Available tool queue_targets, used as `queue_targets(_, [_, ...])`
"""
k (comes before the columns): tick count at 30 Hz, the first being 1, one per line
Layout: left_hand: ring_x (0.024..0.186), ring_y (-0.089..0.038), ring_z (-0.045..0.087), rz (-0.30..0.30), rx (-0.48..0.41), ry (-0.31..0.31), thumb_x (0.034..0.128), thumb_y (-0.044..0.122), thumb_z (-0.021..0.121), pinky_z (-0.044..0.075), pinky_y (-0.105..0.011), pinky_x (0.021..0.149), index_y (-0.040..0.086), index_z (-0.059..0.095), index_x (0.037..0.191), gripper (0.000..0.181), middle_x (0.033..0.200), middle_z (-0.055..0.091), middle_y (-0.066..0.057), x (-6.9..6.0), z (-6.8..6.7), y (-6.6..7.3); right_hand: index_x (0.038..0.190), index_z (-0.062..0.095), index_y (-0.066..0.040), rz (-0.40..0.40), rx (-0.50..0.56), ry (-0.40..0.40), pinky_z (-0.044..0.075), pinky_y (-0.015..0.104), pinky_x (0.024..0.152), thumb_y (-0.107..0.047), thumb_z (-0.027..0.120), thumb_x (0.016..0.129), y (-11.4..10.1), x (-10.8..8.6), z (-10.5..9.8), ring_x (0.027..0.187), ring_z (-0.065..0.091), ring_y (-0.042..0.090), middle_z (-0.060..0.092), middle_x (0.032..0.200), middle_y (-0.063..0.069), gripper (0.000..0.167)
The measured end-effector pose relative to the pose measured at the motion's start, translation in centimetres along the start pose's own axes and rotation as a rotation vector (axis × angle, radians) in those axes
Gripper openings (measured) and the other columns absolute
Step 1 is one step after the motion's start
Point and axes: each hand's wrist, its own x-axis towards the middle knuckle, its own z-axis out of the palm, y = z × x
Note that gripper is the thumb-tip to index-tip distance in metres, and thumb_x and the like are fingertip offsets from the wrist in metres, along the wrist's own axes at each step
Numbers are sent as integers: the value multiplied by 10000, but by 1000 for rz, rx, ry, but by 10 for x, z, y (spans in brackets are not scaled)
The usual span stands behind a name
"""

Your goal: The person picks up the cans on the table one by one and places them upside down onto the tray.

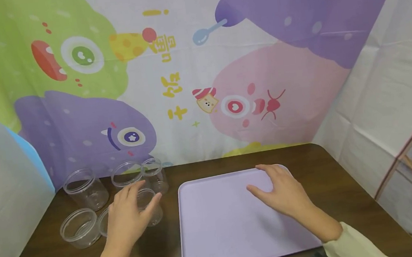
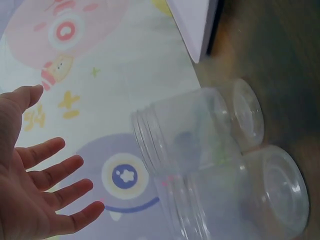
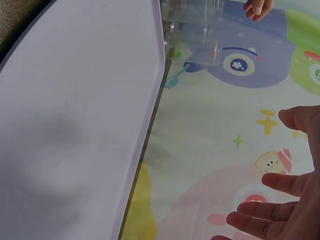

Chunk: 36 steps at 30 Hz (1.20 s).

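Over the group of clear plastic jars on the table's left side, my left hand (image 1: pixel 128 212) hovers with its fingers spread and holds nothing. A small jar (image 1: pixel 150 206) stands partly behind its thumb, and another low jar (image 1: pixel 104 223) is mostly hidden by the hand. In the left wrist view, the jars (image 2: pixel 185 135) stand apart from the fingertips (image 2: pixel 95 210). My right hand (image 1: pixel 283 191) is held above the lilac tray (image 1: pixel 219 226), fingers loosely extended, with nothing in it. The right wrist view shows that hand (image 3: pixel 290 200) well off the tray's surface (image 3: pixel 85 100).
A tall wide jar (image 1: pixel 87 191), a low jar (image 1: pixel 79 229) and a narrow jar (image 1: pixel 155 176) stand at the left on the dark wooden table (image 1: pixel 158 253). Another wide jar (image 1: pixel 126 175) is near the back. A cartoon-printed cloth (image 1: pixel 192 142) hangs behind the table.
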Motion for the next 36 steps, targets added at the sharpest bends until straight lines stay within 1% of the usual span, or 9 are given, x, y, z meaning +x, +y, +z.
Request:
queue_targets(5, [1196, -429, 444, -4, 8, 9, 853, 522, 596, 364, -620, 881, 83, 533, 1264, 604, 1289, 531, -204, -2, -2, -8, 1268, 545, -146, 7, 5, -5, 492, 550, 834, -560, 625, 804, 2, 0, 0, 1200, 505, 282, 582, 1257, 97, 627])
queue_targets(8, [1179, -440, 458, 3, 9, 17, 843, 513, 614, 372, -631, 864, 73, 539, 1257, 609, 1275, 540, -211, -2, 0, -11, 1265, 548, -147, 5, 13, -1, 486, 537, 862, -546, 636, 801, 3, 0, 0, 1200, 510, 279, 583, 1253, 100, 618])
queue_targets(11, [1176, -445, 458, 2, 1, 12, 839, 508, 621, 372, -633, 862, 69, 537, 1258, 612, 1272, 539, -214, 0, 3, -14, 1263, 550, -151, 4, 19, 4, 482, 529, 876, -537, 644, 798, 5, 0, 1, 1202, 511, 277, 580, 1258, 100, 612])
queue_targets(16, [1183, -443, 447, -3, 3, -26, 838, 518, 617, 364, -618, 871, 63, 525, 1265, 630, 1279, 527, -218, 7, 8, -17, 1264, 549, -147, 5, 27, 3, 479, 527, 879, -536, 645, 798, 8, 0, 2, 1203, 512, 280, 573, 1266, 98, 614])
queue_targets(21, [1177, -459, 449, -4, 36, -87, 842, 491, 625, 368, -627, 855, 55, 519, 1265, 616, 1286, 515, -244, 15, 12, -18, 1276, 541, -141, 9, 25, -8, 473, 546, 876, -548, 627, 808, 11, -1, 2, 1204, 512, 297, 575, 1277, 102, 626])
queue_targets(25, [1163, -475, 456, -2, 67, -135, 840, 463, 637, 370, -645, 838, 59, 528, 1255, 590, 1285, 509, -253, 19, 15, -19, 1281, 536, -138, 11, 19, -15, 469, 552, 879, -555, 620, 811, 12, -1, 2, 1205, 510, 309, 574, 1281, 110, 633])
queue_targets(31, [1147, -485, 469, 2, 81, -174, 832, 419, 654, 387, -640, 821, 35, 532, 1244, 577, 1265, 511, -266, 24, 22, -23, 1276, 542, -139, 7, 18, -8, 469, 551, 877, -555, 623, 809, 14, -1, 2, 1202, 512, 308, 575, 1277, 104, 631])
queue_targets(36, [1142, -492, 469, -7, 117, -208, 831, 397, 656, 397, -648, 820, 23, 526, 1245, 573, 1260, 509, -266, 27, 28, -25, 1272, 544, -143, 8, 21, -8, 468, 547, 884, -546, 631, 807, 15, 0, 2, 1203, 511, 306, 570, 1280, 100, 621])
